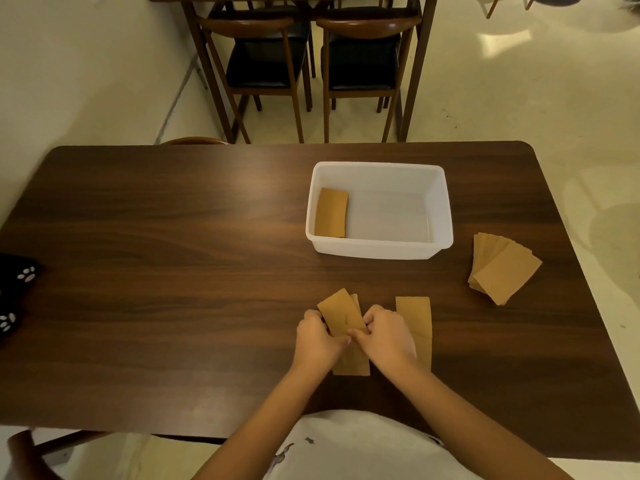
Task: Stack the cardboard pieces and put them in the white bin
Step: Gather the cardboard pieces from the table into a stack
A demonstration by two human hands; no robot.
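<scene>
Your left grip (pixel 317 336) and right grip (pixel 386 332) both pinch a few flat brown cardboard rectangles (pixel 341 313) near the dark wooden desk's (pixel 173 254) front edge, one piece (pixel 331 212) already in the white plastic bin (pixel 379 252), a fanned pile (pixel 502 266) by the right edge unstacked.

We see tan-brown cardboard pieces (pixel 343 315), a white bin (pixel 379 249) at one o'clock, and a dark brown wood-grain table (pixel 173 254). At nine o'clock lies a black cloth (pixel 14 289) with white paw prints.
</scene>
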